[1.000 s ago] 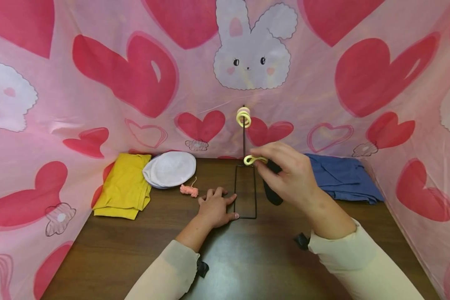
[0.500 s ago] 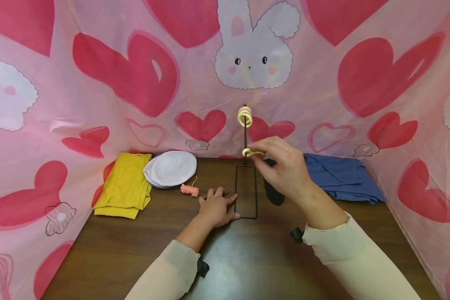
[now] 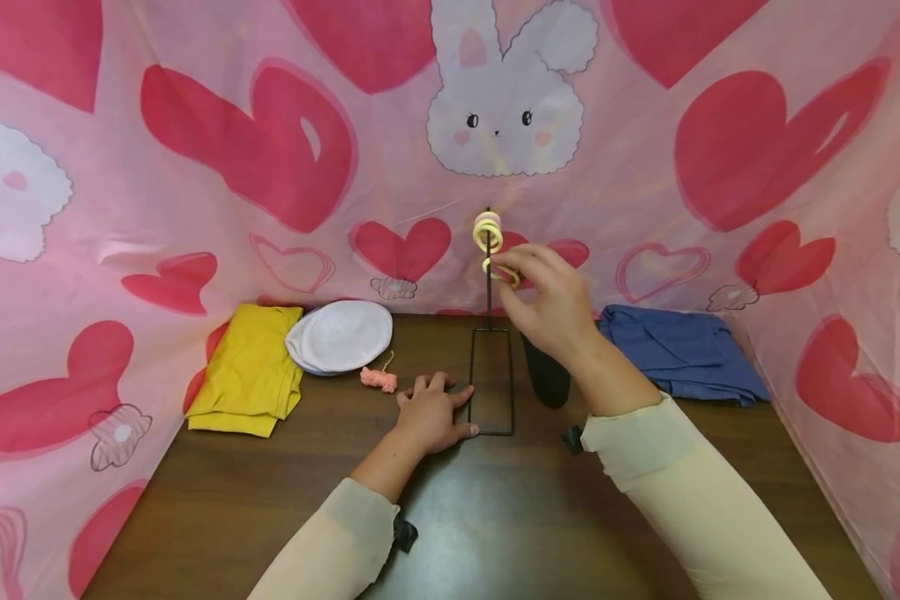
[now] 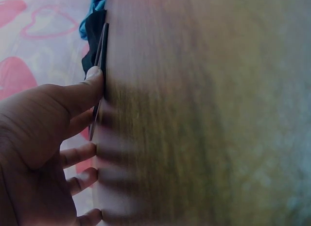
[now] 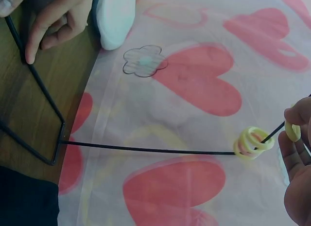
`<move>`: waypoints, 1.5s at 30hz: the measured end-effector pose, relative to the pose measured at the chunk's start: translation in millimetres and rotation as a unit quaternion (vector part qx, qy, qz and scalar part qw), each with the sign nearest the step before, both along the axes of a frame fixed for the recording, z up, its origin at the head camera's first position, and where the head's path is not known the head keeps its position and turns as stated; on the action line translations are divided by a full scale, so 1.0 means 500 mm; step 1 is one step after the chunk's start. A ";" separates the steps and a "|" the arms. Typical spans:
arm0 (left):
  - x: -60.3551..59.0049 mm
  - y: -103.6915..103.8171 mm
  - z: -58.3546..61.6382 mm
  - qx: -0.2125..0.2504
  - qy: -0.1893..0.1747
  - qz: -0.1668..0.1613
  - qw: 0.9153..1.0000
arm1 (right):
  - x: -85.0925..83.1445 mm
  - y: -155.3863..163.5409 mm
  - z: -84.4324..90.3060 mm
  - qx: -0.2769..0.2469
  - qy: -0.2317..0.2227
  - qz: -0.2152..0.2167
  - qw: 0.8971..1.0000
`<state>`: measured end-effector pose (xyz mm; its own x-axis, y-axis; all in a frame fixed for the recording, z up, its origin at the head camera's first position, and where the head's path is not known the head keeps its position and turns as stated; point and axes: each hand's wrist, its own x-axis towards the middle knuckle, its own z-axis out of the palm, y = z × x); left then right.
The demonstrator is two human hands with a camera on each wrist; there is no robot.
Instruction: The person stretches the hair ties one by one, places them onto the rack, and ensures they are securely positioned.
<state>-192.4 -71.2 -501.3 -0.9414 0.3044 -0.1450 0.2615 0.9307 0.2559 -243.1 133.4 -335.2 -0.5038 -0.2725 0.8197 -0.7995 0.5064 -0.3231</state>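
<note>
A black wire stand (image 3: 512,383) has a flat rectangular base and an upright rod. Near the rod's top hang a few pale yellow and pink hair ties (image 3: 487,236). My right hand (image 3: 558,308) pinches another yellow hair tie (image 3: 512,276) between thumb and fingers, just below the hung ones in the head view. In the right wrist view this hair tie (image 5: 292,132) is right beside the end of the stand's arm (image 5: 276,131). My left hand (image 3: 432,414) lies on the table with fingers spread, its thumb and index finger pressing the base's left bar.
Left of the stand lie a folded yellow cloth (image 3: 251,367), a round white fabric item (image 3: 347,335) and a small pink yarn bundle (image 3: 378,380). To the right are a black item (image 3: 547,379) and folded blue cloth (image 3: 678,354). A pink heart-print curtain (image 3: 390,192) stands behind.
My right hand has risen along the rod with the hair tie, from near the base to just under the hung ones. My left hand has stayed on the base.
</note>
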 end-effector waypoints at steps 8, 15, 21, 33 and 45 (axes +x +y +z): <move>0.001 0.001 0.000 0.003 0.003 -0.001 1.000 | -0.048 -0.014 -0.012 -0.014 0.005 -0.028 0.999; 0.000 0.003 0.001 0.000 0.004 0.000 1.000 | -0.074 -0.026 -0.019 -0.044 -0.008 -0.033 0.998; 0.002 0.004 0.000 0.004 -0.001 0.002 1.000 | -0.076 -0.023 -0.022 -0.047 -0.016 -0.041 0.998; 0.001 0.000 -0.003 0.000 0.001 0.003 1.000 | -0.026 0.022 -0.043 -0.027 -0.024 -0.024 0.999; 0.000 0.001 -0.005 -0.003 0.005 0.001 1.000 | 0.047 0.076 -0.068 -0.003 -0.045 -0.041 0.998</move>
